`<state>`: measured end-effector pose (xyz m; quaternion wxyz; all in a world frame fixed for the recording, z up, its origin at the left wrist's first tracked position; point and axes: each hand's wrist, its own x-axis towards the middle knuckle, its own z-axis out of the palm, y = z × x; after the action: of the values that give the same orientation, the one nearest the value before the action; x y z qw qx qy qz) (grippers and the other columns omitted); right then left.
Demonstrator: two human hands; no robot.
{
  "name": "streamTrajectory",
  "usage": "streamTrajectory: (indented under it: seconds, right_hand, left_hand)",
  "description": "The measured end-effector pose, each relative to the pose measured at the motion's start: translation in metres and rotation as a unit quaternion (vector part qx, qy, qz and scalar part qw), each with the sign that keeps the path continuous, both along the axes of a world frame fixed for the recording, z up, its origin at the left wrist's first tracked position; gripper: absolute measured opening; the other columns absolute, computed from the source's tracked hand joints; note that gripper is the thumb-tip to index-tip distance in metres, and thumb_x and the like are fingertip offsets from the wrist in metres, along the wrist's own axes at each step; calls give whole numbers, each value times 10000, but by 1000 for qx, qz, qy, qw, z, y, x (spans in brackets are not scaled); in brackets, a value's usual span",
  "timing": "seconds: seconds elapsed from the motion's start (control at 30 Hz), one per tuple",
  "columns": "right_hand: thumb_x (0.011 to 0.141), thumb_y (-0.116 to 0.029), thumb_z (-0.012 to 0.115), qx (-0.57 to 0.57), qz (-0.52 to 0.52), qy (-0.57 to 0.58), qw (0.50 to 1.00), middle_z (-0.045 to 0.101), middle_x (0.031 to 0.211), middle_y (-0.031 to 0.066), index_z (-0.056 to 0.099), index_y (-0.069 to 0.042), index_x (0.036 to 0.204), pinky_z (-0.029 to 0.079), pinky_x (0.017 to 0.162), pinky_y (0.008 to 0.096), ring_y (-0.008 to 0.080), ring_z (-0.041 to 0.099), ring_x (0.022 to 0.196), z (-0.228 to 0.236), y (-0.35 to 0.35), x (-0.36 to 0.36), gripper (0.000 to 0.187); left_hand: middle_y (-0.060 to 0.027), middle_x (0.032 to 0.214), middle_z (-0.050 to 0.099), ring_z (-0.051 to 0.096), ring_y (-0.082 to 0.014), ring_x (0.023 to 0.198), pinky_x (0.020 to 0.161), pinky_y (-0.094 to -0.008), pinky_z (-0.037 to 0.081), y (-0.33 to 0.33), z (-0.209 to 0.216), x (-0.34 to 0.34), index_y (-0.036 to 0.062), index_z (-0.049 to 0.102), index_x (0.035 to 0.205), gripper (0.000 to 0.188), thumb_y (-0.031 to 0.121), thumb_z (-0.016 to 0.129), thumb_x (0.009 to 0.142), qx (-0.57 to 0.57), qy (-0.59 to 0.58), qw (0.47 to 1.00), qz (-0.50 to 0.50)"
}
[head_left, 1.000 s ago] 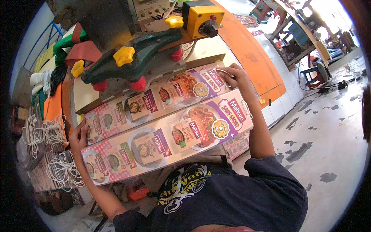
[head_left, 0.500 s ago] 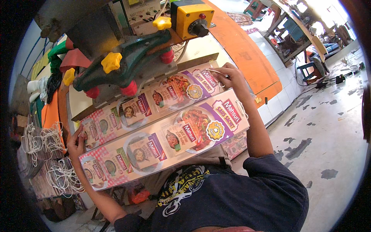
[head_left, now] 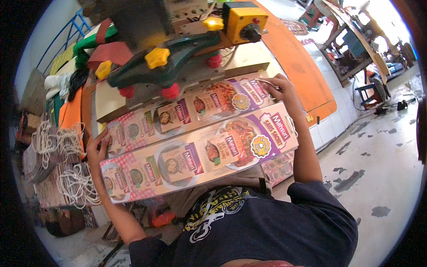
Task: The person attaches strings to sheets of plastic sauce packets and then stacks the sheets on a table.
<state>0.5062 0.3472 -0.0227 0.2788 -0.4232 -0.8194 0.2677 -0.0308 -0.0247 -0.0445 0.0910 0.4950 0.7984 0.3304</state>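
Note:
A long printed display panel (head_left: 178,113), with pictures of food and sauce sachets, lies with its far edge at the foot of a press-like machine (head_left: 167,66). My left hand (head_left: 98,146) grips its left end. At the right end, the fingers of my right hand (head_left: 279,91) are closed on the corner, beside a white cord (head_left: 266,81). Closer to my body is a second, matching panel (head_left: 202,155), tilted across in front of me, with a cord loop (head_left: 291,124) at its right end. What supports this nearer panel is hidden.
Yellow star knobs (head_left: 157,57) and red feet (head_left: 170,92) project from the machine, next to a yellow control box (head_left: 245,23). An orange tabletop (head_left: 307,84) extends rightward. Bundled panels with white cords (head_left: 78,184) stand at left. More panels (head_left: 278,169) show below my right forearm.
The view has swung, so the machine and panels appear further right in the picture. Both hands keep their hold on the far panel's ends, which has barely shifted against the machine.

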Motion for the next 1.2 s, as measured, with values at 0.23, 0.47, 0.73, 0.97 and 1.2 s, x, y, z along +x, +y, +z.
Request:
streamTrajectory:
  seconds: [0.23,0.47,0.73,0.97,1.2]
  right_hand:
    - [974,-199,677,-203,33,134,969,687,1049,68,697,43,1218,481,788,273,125,627,880,4,-2,24,344]
    - [1040,-291,584,-251,-12,109,962,715,1174,118,643,40,1306,509,899,285,132,655,1009,25,-31,38,428]
    - [1053,-250,584,-226,-94,262,933,714,1151,152,623,55,1315,527,902,288,157,671,1012,13,-60,23,404]
    - [1041,-231,605,-180,-120,233,948,740,995,117,710,57,1156,532,763,262,123,672,857,12,-69,18,328]
    - [1040,-209,601,-181,-124,247,944,740,940,100,721,57,1127,528,703,246,103,667,796,11,-71,21,305]
  left_hand:
    - [-72,969,722,631,-115,835,782,-271,515,-25,52,35,28,661,1329,384,269,560,1048,-37,-138,988,50]
    - [-191,1282,663,617,-201,1170,1035,-340,457,-65,40,79,-27,507,1447,590,440,408,1101,118,-267,949,118]
    - [-166,1477,523,492,-244,1352,1169,-380,325,-72,21,96,-27,459,1484,746,582,333,1071,170,-305,936,54]
    - [-189,1463,527,497,-254,1349,1164,-380,327,-72,19,91,-54,461,1467,704,528,370,1082,164,-259,951,42]
    - [-190,1453,535,494,-253,1353,1161,-379,324,-61,28,96,-70,488,1435,675,497,392,1082,138,-259,955,43]
